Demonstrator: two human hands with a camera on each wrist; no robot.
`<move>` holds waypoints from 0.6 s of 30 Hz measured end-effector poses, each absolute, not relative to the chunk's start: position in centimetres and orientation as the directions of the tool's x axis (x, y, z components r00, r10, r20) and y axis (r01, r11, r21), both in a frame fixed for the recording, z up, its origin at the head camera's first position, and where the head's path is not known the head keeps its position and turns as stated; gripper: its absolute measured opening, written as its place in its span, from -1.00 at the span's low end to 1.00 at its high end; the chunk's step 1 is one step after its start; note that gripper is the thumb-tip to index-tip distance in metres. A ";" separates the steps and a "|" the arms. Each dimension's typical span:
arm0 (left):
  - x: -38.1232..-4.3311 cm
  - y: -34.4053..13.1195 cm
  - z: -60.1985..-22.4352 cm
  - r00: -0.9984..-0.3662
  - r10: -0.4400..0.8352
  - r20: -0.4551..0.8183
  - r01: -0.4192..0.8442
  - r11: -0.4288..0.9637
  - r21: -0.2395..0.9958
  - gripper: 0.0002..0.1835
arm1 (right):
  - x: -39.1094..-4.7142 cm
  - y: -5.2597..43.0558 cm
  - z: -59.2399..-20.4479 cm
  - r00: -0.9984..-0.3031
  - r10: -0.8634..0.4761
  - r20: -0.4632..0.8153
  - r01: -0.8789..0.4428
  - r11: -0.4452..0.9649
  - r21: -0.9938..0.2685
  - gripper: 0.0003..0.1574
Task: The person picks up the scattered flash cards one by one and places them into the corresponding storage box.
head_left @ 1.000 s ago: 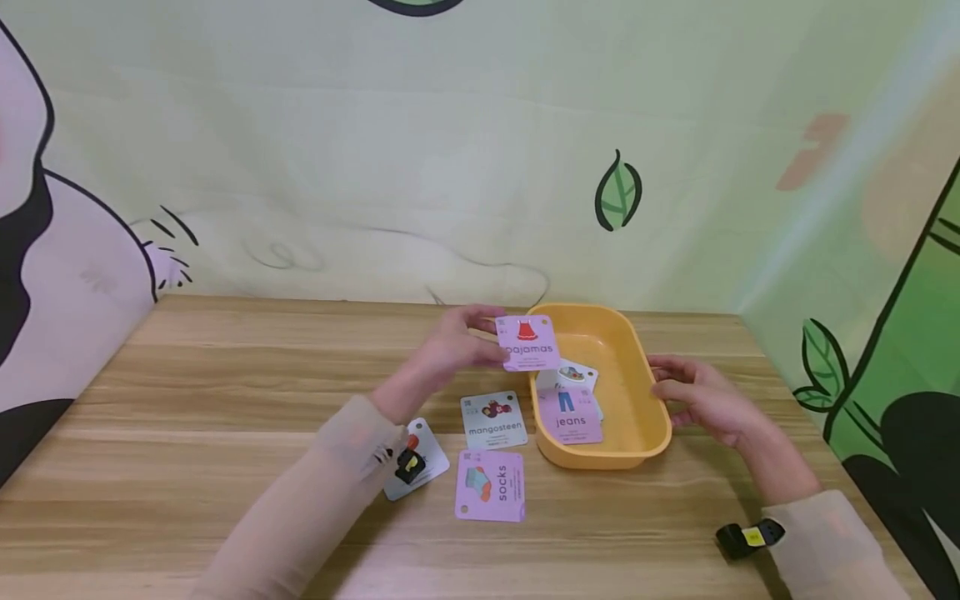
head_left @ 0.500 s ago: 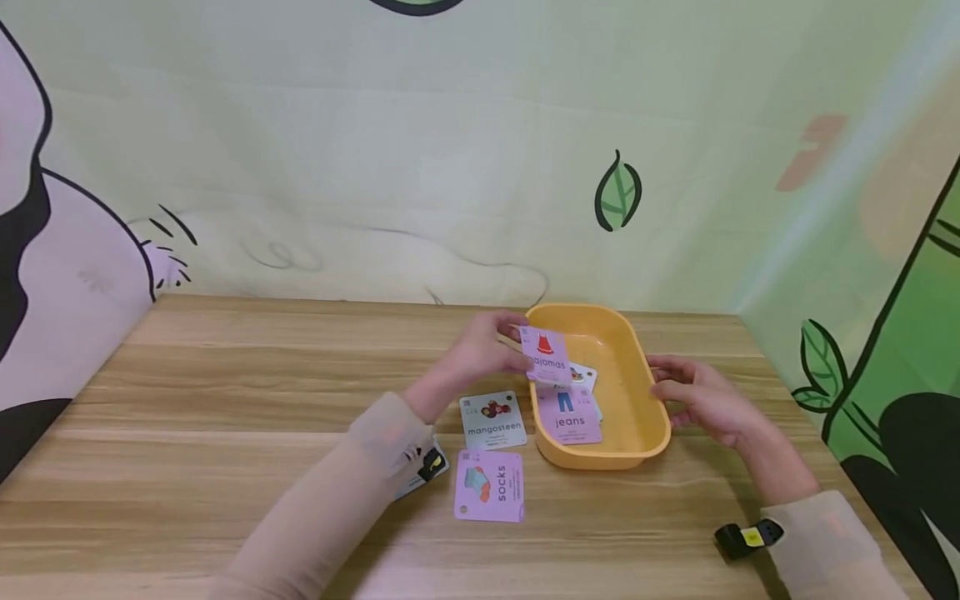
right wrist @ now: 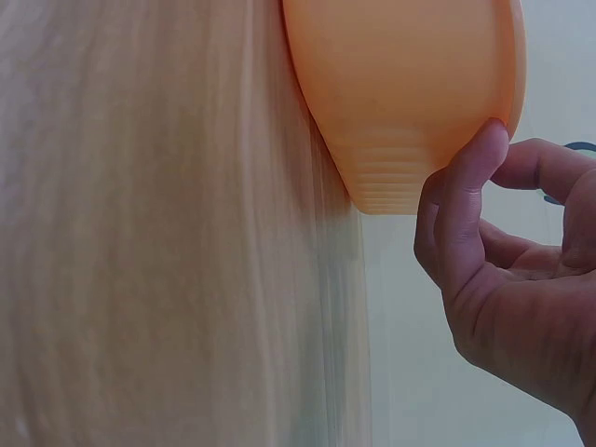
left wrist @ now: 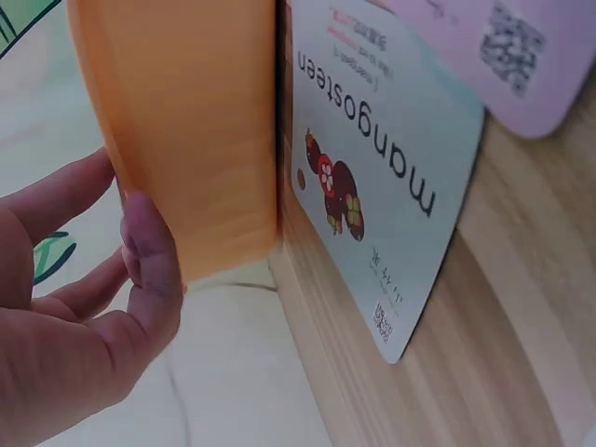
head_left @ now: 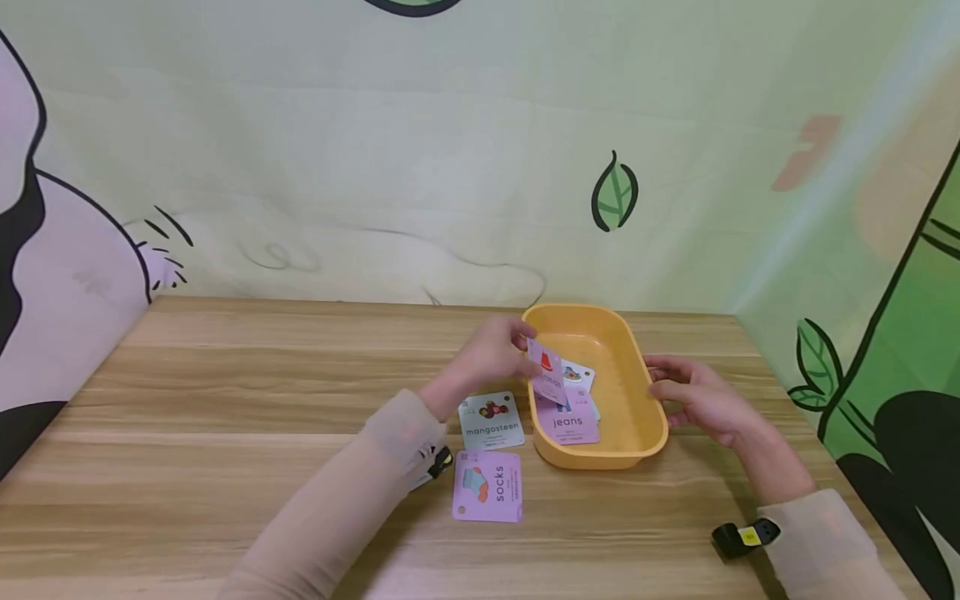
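My left hand (head_left: 495, 354) pinches a purple flash card (head_left: 549, 379) with a red garment on it, just inside the left rim of a yellow plastic basket (head_left: 626, 392). The card tilts downward over a purple "jeans" card (head_left: 567, 427) and a white picture card (head_left: 579, 375) lying in the basket. From the left wrist, the fingers (left wrist: 154, 261) show right at the rim, while the basket wall (left wrist: 196, 140) hides the held card. On the opposite side, my right hand (head_left: 701, 402) holds the basket's right rim between thumb and fingers (right wrist: 461, 205).
A white "mangosteen" card (head_left: 491, 421) lies on the wooden table (head_left: 262, 375) beside the basket's left side. Nearer me is a purple "socks" card (head_left: 487, 487). Another white card is mostly hidden under my left wrist. A printed cloth wall (head_left: 337, 167) stands behind the table.
My left hand has carried the garment card rightward and down into the basket, tilting it. The left forearm now covers more of the white card beneath it. My right hand stays at the rim.
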State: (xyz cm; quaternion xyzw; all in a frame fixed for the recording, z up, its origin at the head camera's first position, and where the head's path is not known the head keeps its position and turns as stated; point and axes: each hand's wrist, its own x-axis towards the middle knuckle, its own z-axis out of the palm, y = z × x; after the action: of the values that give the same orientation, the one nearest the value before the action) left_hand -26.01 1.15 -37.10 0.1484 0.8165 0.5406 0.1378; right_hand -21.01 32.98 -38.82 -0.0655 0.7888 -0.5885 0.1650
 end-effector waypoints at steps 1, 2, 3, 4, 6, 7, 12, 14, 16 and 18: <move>-26.0 1.2 -37.1 -0.919 0.391 -0.056 0.115 0.400 0.909 -0.39 | -21.0 33.0 -38.8 -0.937 -0.297 -0.184 0.092 0.299 -0.950 -0.16; -25.9 1.2 -37.1 -0.919 0.392 -0.050 0.132 0.424 0.896 -0.41 | -21.0 32.9 -38.8 -0.937 -0.297 -0.184 0.092 0.298 -0.950 -0.16; -25.9 1.2 -37.1 -0.919 0.391 -0.043 0.148 0.446 0.883 -0.43 | -21.0 32.9 -38.8 -0.937 -0.297 -0.184 0.092 0.298 -0.950 -0.16; -25.8 1.2 -37.1 -0.920 0.391 -0.039 0.158 0.461 0.873 -0.45 | -21.0 32.9 -38.8 -0.937 -0.298 -0.183 0.091 0.297 -0.950 -0.16; -25.7 1.1 -37.1 -0.922 0.385 -0.038 0.165 0.479 0.862 -0.49 | -21.0 32.9 -38.8 -0.937 -0.297 -0.185 0.093 0.299 -0.950 -0.16; -25.7 1.1 -37.1 -0.923 0.382 -0.040 0.162 0.481 0.862 -0.50 | -21.0 32.8 -38.8 -0.937 -0.296 -0.187 0.095 0.299 -0.949 -0.16; -25.5 0.5 -37.0 -0.930 0.365 -0.050 0.131 0.455 0.881 -0.51 | -21.0 32.8 -38.7 -0.937 -0.289 -0.194 0.102 0.303 -0.947 -0.16; -25.6 0.3 -37.0 -0.933 0.356 -0.052 0.124 0.454 0.882 -0.50 | -21.0 32.8 -38.7 -0.938 -0.288 -0.195 0.103 0.304 -0.947 -0.15; -25.6 0.0 -37.1 -0.938 0.343 -0.056 0.118 0.466 0.877 -0.52 | -21.0 32.8 -38.6 -0.937 -0.289 -0.197 0.105 0.304 -0.947 -0.15; -25.7 -0.4 -37.1 -0.942 0.331 -0.055 0.116 0.476 0.872 -0.54 | -20.9 32.8 -38.6 -0.936 -0.291 -0.197 0.105 0.304 -0.947 -0.15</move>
State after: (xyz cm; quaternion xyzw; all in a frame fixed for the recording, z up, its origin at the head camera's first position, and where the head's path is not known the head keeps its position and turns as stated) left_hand -25.65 -0.37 -37.15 0.1310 0.8522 0.4948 0.1086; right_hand -20.94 32.80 -38.61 -0.0591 0.7898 -0.5868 0.1686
